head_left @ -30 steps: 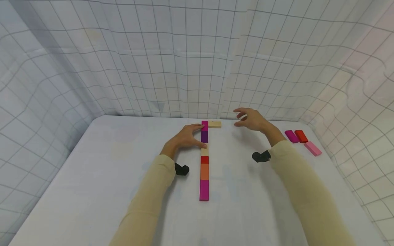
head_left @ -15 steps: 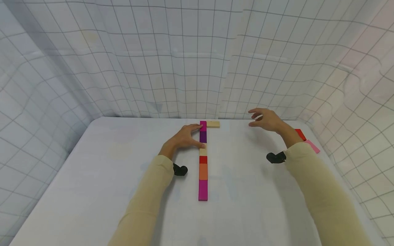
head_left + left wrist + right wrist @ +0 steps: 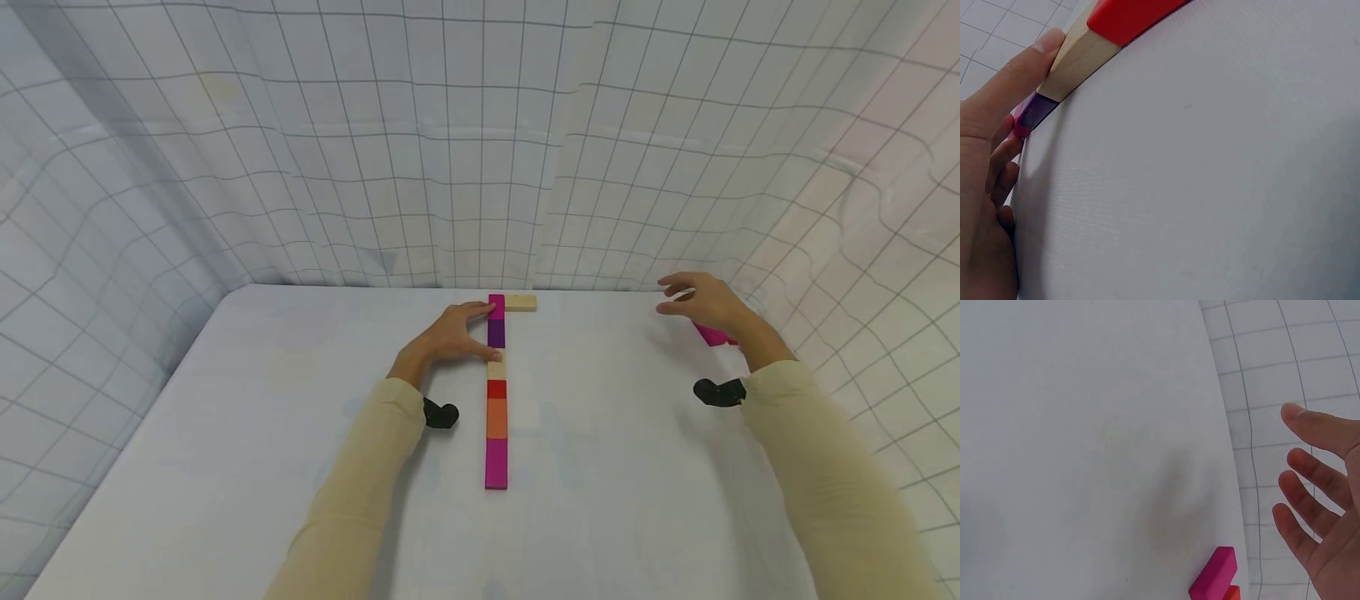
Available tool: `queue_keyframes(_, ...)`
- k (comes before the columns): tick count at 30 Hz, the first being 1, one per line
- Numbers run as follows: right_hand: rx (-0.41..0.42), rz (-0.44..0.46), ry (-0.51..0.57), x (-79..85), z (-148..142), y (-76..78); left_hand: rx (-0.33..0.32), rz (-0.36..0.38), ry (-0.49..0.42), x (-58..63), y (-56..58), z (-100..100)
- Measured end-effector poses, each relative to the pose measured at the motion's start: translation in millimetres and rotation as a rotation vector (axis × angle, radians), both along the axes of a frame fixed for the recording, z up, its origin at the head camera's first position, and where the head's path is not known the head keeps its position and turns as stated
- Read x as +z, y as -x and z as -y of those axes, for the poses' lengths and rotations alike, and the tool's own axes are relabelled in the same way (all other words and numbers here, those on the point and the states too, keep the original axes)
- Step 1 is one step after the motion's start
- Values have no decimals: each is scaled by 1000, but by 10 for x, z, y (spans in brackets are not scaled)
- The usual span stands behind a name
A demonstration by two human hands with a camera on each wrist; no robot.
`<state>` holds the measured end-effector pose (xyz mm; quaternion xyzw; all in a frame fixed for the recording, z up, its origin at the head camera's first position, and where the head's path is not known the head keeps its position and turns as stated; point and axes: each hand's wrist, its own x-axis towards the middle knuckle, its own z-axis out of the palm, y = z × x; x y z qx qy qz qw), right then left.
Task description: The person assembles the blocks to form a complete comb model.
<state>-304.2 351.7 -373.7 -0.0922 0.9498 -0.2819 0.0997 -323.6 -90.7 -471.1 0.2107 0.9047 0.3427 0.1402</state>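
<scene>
A straight row of coloured wooden blocks runs down the middle of the table in the head view. From the far end it goes magenta, purple, bare wood, red, orange and magenta-purple. My left hand spans the far part, thumb touching the bare wood block and a fingertip at the far magenta one. Over the table's right side, my right hand hovers with nothing in its fingers. Beneath it lies a magenta block, with a red block beside it, partly hidden.
Another bare wood block lies crosswise, against the right side of the row's far end. White grid-patterned cloth hangs behind the table and along both sides. A black wrist mount sticks out from the right sleeve.
My right hand has travelled rightward, from near the crosswise block to over the loose blocks, which it now partly covers. My left hand stays in place on the row.
</scene>
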Motion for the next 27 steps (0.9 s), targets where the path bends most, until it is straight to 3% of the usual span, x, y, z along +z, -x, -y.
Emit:
queue_keyframes(12, -88, 41, -16, -32, -534, -141, 9, 3, -8, 11, -15, -14)
queue_keyframes(22, -194, 124, -1, -236, -941, -367, 3, 4, -17, 28, -35, -3)
queue_keyframes(27, -209, 117, 0, -332, -1087, -450, -9, -5, -23, 17, -29, 2)
